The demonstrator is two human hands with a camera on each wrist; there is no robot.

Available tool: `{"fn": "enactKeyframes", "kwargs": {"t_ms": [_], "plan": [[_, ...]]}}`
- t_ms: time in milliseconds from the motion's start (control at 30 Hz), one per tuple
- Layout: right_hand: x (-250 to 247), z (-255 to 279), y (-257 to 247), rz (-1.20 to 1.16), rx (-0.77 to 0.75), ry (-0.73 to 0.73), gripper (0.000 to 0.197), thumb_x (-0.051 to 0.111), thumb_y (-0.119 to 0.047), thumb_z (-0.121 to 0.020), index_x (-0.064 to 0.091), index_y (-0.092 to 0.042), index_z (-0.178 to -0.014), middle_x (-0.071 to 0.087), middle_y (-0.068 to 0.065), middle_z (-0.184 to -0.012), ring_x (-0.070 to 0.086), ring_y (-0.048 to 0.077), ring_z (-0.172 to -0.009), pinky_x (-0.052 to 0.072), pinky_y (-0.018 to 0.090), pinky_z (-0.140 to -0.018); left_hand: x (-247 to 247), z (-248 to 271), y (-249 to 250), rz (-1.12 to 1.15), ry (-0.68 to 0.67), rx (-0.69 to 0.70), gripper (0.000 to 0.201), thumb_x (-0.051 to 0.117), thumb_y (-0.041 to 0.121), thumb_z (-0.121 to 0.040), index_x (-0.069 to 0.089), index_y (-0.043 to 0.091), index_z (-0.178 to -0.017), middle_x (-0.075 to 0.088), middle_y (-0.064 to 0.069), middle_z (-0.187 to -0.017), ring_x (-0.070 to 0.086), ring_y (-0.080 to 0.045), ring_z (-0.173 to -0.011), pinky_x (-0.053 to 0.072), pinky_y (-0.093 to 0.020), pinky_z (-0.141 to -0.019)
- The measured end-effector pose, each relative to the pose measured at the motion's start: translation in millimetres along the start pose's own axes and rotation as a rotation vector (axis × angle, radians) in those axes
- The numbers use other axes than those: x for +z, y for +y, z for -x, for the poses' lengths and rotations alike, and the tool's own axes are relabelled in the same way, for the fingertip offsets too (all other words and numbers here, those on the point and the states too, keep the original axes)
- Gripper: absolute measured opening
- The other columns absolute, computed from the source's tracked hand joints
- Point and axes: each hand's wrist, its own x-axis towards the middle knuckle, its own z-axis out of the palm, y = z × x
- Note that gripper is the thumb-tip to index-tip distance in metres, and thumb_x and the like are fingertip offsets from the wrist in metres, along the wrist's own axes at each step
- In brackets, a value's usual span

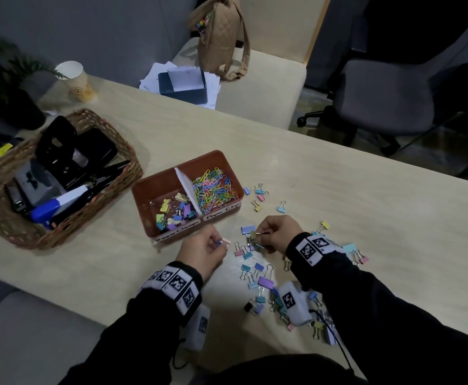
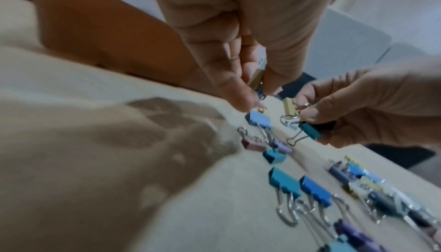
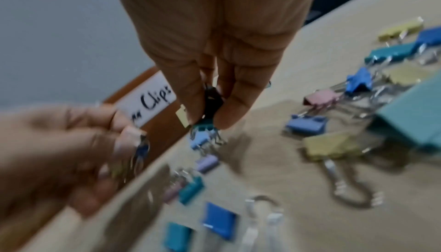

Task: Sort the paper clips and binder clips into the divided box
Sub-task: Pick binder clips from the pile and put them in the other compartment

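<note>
The brown divided box (image 1: 144,190) stands on the table; its left part holds binder clips (image 1: 173,212), its right part coloured paper clips (image 1: 213,190). My left hand (image 1: 220,244) hovers just in front of the box and pinches small binder clips, a yellow one (image 2: 256,79) and a blue one (image 3: 142,148). To its right, my right hand (image 1: 260,237) pinches several small binder clips: black (image 3: 213,99), teal (image 2: 309,130) and yellow (image 2: 290,108). Loose binder clips (image 1: 258,273) lie scattered under and around both hands.
A wicker basket (image 1: 2,218) of office tools sits left of the box. A paper cup (image 1: 76,81) and a plant stand at the far left corner. More clips (image 1: 260,195) lie right of the box. A chair with a tan backpack (image 1: 221,37) stands beyond the table.
</note>
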Motion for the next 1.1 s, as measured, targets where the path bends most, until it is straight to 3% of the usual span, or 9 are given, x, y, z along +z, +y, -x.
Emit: {"fn": "enactKeyframes", "kwargs": {"t_ms": [67, 133, 367, 567, 633, 733, 900, 967, 1100], "plan": [[2.9, 7.0, -6.2, -0.131, 0.022, -0.079, 0.016, 0.064, 0.012, -0.081, 0.061, -0.003, -0.077, 0.067, 0.023, -0.076, 0.062, 0.025, -0.051, 0.059, 0.037, -0.058, -13.2, 9.9, -4.8, 0.087, 0.068, -0.012, 0.017, 0.071, 0.015, -0.083, 0.056, 0.02, -0.076, 0.058, 0.004, -0.067, 0.054, -0.005, -0.058, 0.043, -0.011, -0.054], [8.8, 14.2, -16.4, -0.217, 0.007, -0.142, 0.016, 0.063, 0.015, -0.081, 0.06, -0.001, -0.079, 0.066, 0.019, -0.069, 0.062, 0.022, -0.046, 0.057, 0.03, -0.049, -28.5, 13.8, -9.6, 0.119, 0.194, 0.001, 0.021, 0.071, 0.012, -0.081, 0.055, 0.023, -0.072, 0.058, 0.005, -0.065, 0.052, -0.001, -0.055, 0.043, -0.009, -0.055], [56.0, 24.6, -79.7, -0.277, -0.156, -0.185, 0.017, 0.063, 0.005, -0.086, 0.056, -0.008, -0.078, 0.058, 0.003, -0.055, 0.052, 0.013, -0.039, 0.049, 0.023, -0.041, -80.0, -9.0, -29.2, 0.124, 0.477, -0.05, 0.012, 0.067, 0.02, -0.084, 0.06, 0.028, -0.079, 0.065, 0.002, -0.069, 0.063, -0.019, -0.06, 0.058, -0.037, -0.069], [88.6, 26.6, -120.8, -0.281, -0.222, -0.174, 0.023, 0.058, 0.007, -0.088, 0.059, 0.005, -0.11, 0.062, 0.014, -0.08, 0.066, 0.032, -0.074, 0.059, 0.037, -0.076, -83.3, -7.2, -31.2, 0.092, 0.546, -0.081, 0.016, 0.05, 0.024, -0.095, 0.065, 0.021, -0.094, 0.068, -0.004, -0.073, 0.067, -0.022, -0.065, 0.057, -0.036, -0.071], [85.7, 27.1, -119.8, -0.281, -0.223, -0.131, 0.023, 0.05, 0.013, -0.088, 0.061, 0.001, -0.104, 0.063, 0.015, -0.083, 0.067, 0.033, -0.075, 0.06, 0.034, -0.071, -81.7, 2.9, -28.1, 0.049, 0.549, -0.074, 0.016, 0.049, 0.024, -0.096, 0.064, 0.017, -0.091, 0.065, -0.003, -0.077, 0.059, -0.023, -0.072, 0.047, -0.027, -0.069], [70.9, 25.9, -106.0, -0.266, -0.27, 0.042, 0.027, 0.049, 0.01, -0.087, 0.062, -0.012, -0.079, 0.063, 0.009, -0.073, 0.059, 0.017, -0.053, 0.051, 0.024, -0.049, -71.0, 18.8, -23.2, 0.016, 0.47, -0.067, 0.017, 0.054, 0.027, -0.094, 0.062, 0.017, -0.082, 0.063, -0.003, -0.074, 0.056, -0.022, -0.072, 0.037, -0.023, -0.065], [32.4, 15.6, -49.4, -0.007, -0.259, 0.333, 0.026, 0.056, -0.002, -0.084, 0.064, -0.024, -0.072, 0.068, 0.001, -0.077, 0.064, 0.02, -0.069, 0.055, 0.031, -0.066, -30.2, 22.7, -23.9, -0.104, 0.23, 0.004, 0.017, 0.067, 0.031, -0.083, 0.059, 0.029, -0.068, 0.061, 0.011, -0.067, 0.06, -0.014, -0.068, 0.047, -0.023, -0.065], [18.7, 12.8, -26.0, 0.195, -0.213, 0.315, 0.024, 0.055, -0.003, -0.087, 0.064, -0.024, -0.078, 0.065, -0.004, -0.082, 0.061, 0.014, -0.075, 0.051, 0.026, -0.073, -14.9, 18.7, -15.2, -0.196, 0.08, 0.061, 0.002, 0.066, 0.029, -0.084, 0.065, 0.03, -0.085, 0.061, 0.011, -0.087, 0.06, -0.01, -0.081, 0.047, -0.021, -0.076], [14.8, 9.6, 4.7, 0.672, -0.294, 0.113, 0.03, 0.058, -0.01, -0.088, 0.063, -0.03, -0.111, 0.056, -0.003, -0.114, 0.059, 0.019, -0.103, 0.043, 0.021, -0.083, 15.0, 3.7, 3.1, -0.365, -0.201, 0.057, 0.052, 0.069, 0.04, -0.081, 0.05, 0.026, -0.127, 0.047, 0.006, -0.123, 0.056, -0.014, -0.107, 0.045, -0.028, -0.095]]}}
